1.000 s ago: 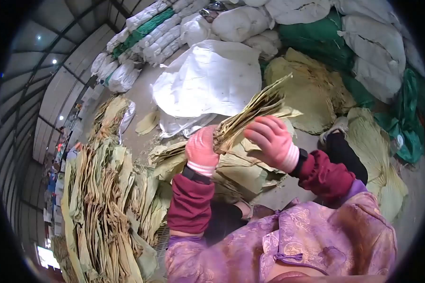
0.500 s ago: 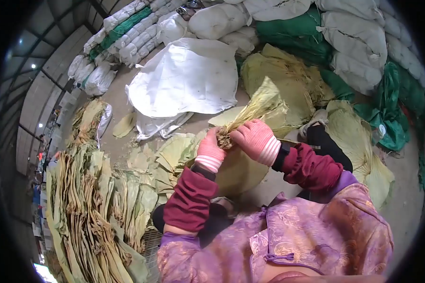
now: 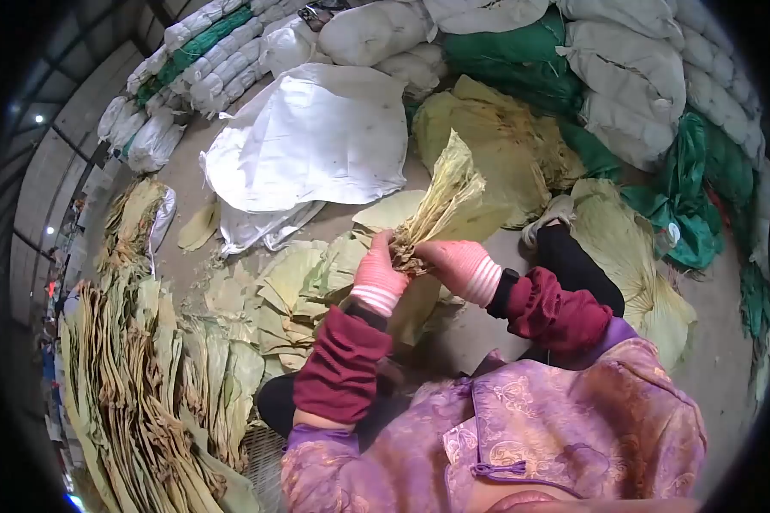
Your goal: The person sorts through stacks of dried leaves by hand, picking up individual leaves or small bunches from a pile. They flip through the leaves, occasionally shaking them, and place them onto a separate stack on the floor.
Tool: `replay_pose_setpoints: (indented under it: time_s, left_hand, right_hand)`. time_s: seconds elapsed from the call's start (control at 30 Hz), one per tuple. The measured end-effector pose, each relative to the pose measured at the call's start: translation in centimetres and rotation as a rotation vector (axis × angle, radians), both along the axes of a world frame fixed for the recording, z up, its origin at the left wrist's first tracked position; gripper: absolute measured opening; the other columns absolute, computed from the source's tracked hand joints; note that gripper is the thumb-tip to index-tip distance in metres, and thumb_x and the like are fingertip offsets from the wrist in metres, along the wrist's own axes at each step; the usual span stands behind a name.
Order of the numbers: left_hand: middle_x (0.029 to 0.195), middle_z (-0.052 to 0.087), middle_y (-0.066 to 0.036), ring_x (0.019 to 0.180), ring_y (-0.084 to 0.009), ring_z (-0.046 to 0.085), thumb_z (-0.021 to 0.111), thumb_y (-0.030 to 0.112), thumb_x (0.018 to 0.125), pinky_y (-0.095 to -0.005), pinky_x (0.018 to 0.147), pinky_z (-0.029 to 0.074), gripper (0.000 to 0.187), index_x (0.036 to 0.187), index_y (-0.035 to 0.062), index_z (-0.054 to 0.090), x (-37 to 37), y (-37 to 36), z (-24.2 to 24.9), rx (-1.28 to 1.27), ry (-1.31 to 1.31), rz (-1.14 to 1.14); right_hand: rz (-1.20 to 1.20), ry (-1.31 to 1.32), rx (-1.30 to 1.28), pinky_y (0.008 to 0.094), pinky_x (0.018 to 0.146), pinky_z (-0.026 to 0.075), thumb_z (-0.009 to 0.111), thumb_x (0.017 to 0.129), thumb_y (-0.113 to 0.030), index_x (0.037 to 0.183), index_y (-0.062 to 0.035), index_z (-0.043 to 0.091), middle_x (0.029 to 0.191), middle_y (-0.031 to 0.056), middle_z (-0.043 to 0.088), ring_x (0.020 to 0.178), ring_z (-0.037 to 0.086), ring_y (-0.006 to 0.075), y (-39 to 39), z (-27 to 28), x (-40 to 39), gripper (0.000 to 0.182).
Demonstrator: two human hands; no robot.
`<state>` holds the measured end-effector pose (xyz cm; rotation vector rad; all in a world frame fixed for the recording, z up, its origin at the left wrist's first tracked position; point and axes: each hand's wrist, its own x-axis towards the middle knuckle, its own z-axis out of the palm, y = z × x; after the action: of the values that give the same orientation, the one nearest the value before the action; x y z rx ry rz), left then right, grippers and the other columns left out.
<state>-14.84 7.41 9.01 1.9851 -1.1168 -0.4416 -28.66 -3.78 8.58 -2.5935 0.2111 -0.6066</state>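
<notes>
A bundle of dried, yellow-green leaves (image 3: 441,192) is in front of me, its folded tops pointing up and away. My left hand (image 3: 380,272), in a pink glove with a white-striped cuff, is closed on the brown, bunched lower end. From the other side my right hand (image 3: 460,267), gloved alike, pinches the same end. Parts of the fingers are hidden behind the bundle. Broad flat dried leaves (image 3: 304,286) lie on the ground beyond and left of my left hand.
To the left is a long pile of folded dried leaves (image 3: 137,385). A white sack (image 3: 316,137) lies ahead, with a spread of large leaves (image 3: 488,154) beside it. Stacked white sacks (image 3: 624,77) and green sacks (image 3: 522,73) line the back. More leaves (image 3: 624,256) lie by my right leg.
The bundle has turned more upright, and its leaf tops look narrower. My right hand has tilted lower around the bunched end. The whole view has shifted slightly.
</notes>
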Motion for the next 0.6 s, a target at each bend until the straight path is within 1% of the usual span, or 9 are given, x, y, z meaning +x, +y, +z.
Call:
replay_pose_setpoints:
  time_s: [0.1, 0.17, 0.2, 0.33, 0.43, 0.47, 0.5, 0.57, 0.6]
  left_hand:
    - [0.105, 0.060, -0.014, 0.099, -0.0229, 0.059, 0.083, 0.020, 0.060, -0.0324, 0.086, 0.047, 0.087, 0.128, 0.0023, 0.032, 1.2, 0.9, 0.4, 0.016, 0.060, -0.143]
    - [0.115, 0.054, -0.013, 0.106, -0.0215, 0.053, 0.087, 0.024, 0.056, -0.0323, 0.091, 0.044, 0.100, 0.132, 0.0025, 0.027, 2.4, 1.5, -0.4, -0.163, 0.372, -0.384]
    - [0.124, 0.047, -0.014, 0.113, -0.0225, 0.048, 0.089, 0.031, 0.051, -0.0335, 0.095, 0.041, 0.116, 0.137, 0.0028, 0.018, 2.2, 1.8, 0.4, -0.161, 0.405, -0.394]
    - [0.134, 0.035, -0.015, 0.123, -0.0250, 0.038, 0.088, 0.037, 0.049, -0.0364, 0.102, 0.034, 0.132, 0.142, 0.0052, -0.001, 1.9, 2.6, -0.9, -0.330, 0.641, -0.387]
    - [0.138, 0.029, -0.014, 0.127, -0.0249, 0.032, 0.088, 0.035, 0.051, -0.0369, 0.104, 0.031, 0.133, 0.142, 0.0064, -0.005, 3.8, 2.3, -2.5, -0.434, 0.728, -0.496]
    - [0.131, 0.039, -0.014, 0.118, -0.0239, 0.043, 0.087, 0.030, 0.055, -0.0358, 0.099, 0.037, 0.120, 0.141, 0.0040, 0.008, 3.5, 2.4, -3.4, -0.522, 0.700, -0.415]
    - [0.131, 0.039, -0.014, 0.118, -0.0239, 0.043, 0.087, 0.030, 0.055, -0.0358, 0.099, 0.037, 0.120, 0.141, 0.0040, 0.008, 2.5, 2.1, -2.3, -0.521, 0.699, -0.414]
    - [0.113, 0.055, -0.011, 0.099, -0.0191, 0.055, 0.085, 0.031, 0.061, -0.0318, 0.087, 0.045, 0.087, 0.126, -0.0008, 0.036, 0.5, 1.2, -0.7, -0.362, 0.611, 0.088]
    - [0.105, 0.060, -0.011, 0.093, -0.0193, 0.058, 0.081, 0.023, 0.068, -0.0310, 0.085, 0.045, 0.068, 0.119, -0.0022, 0.043, 1.3, 0.3, -4.6, -0.570, 0.541, 0.109]
  right_hand:
    - [0.055, 0.038, -0.106, 0.0397, 0.066, 0.050, 0.057, 0.073, -0.013, 0.096, -0.0100, 0.054, 0.086, 0.0109, 0.059, 0.081, 0.060, 0.0334, -0.2, -0.1, 0.0, 0.023]
    - [0.093, 0.009, -0.091, 0.0399, 0.066, 0.050, 0.056, 0.073, -0.012, 0.099, -0.0104, 0.054, 0.090, 0.0115, 0.058, 0.081, 0.060, 0.0337, 0.4, 0.3, -0.2, 0.026]
    - [0.132, -0.019, -0.074, 0.0400, 0.066, 0.050, 0.056, 0.073, -0.010, 0.102, -0.0108, 0.054, 0.094, 0.0121, 0.057, 0.081, 0.060, 0.0341, 0.6, 0.6, -0.2, 0.029]
    - [0.155, 0.047, -0.080, 0.0402, 0.066, 0.051, 0.055, 0.073, -0.008, 0.106, -0.0119, 0.054, 0.109, 0.0141, 0.053, 0.081, 0.061, 0.0348, 0.8, 1.2, 0.3, 0.033]
    - [0.222, 0.114, -0.164, 0.0398, 0.065, 0.052, 0.055, 0.072, -0.007, 0.109, -0.0154, 0.054, 0.126, 0.0162, 0.046, 0.080, 0.062, 0.0348, 0.5, 1.3, 0.2, 0.038]
    - [0.232, 0.169, -0.180, 0.0394, 0.065, 0.053, 0.055, 0.072, -0.007, 0.109, -0.0168, 0.055, 0.132, 0.0169, 0.040, 0.080, 0.062, 0.0345, 0.5, 1.0, 0.2, 0.039]
    - [0.240, 0.223, -0.196, 0.0391, 0.064, 0.053, 0.056, 0.072, -0.008, 0.110, -0.0181, 0.055, 0.137, 0.0176, 0.035, 0.079, 0.063, 0.0341, 0.6, 0.7, 0.3, 0.039]
    - [0.260, 0.247, -0.187, 0.0388, 0.064, 0.053, 0.057, 0.072, -0.008, 0.108, -0.0184, 0.056, 0.139, 0.0178, 0.032, 0.078, 0.063, 0.0336, 1.2, -0.7, 0.9, 0.038]
    - [0.279, 0.270, -0.183, 0.0385, 0.064, 0.053, 0.057, 0.072, -0.009, 0.107, -0.0187, 0.057, 0.141, 0.0181, 0.030, 0.078, 0.063, 0.0332, 1.4, -1.1, 1.1, 0.037]
